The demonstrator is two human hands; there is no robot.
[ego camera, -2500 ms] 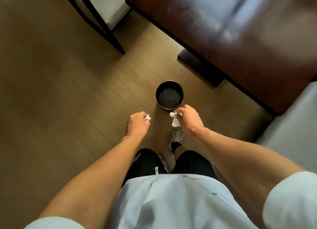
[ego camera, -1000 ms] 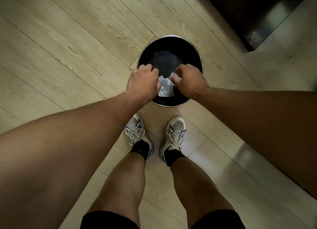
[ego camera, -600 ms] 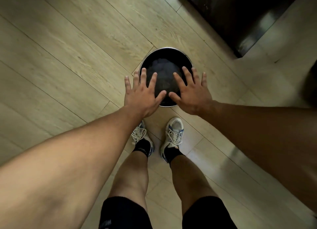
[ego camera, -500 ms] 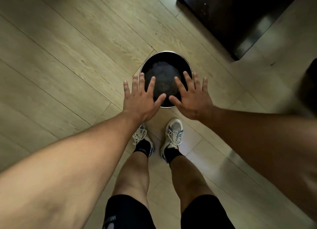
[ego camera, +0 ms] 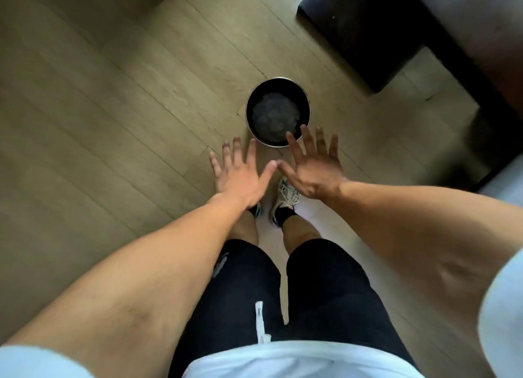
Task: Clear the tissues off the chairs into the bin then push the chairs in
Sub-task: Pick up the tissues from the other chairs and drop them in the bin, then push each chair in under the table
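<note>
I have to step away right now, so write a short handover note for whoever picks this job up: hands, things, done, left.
Left hand: open, fingers spread, holding nothing.
Right hand: open, fingers spread, holding nothing, its fingertips in front of the bin's near rim.
Bin: upright on the wooden floor, just ahead of the feet; crumpled greyish contents lie inside.
Done: no tissue is in either hand.
Left: chairs are not clearly in view, so check their seats for tissues, then push them in.

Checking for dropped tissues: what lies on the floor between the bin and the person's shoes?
In the head view, only bare wooden floor shows between the bin and the shoes; the spread hands hide part of that stretch.
</note>
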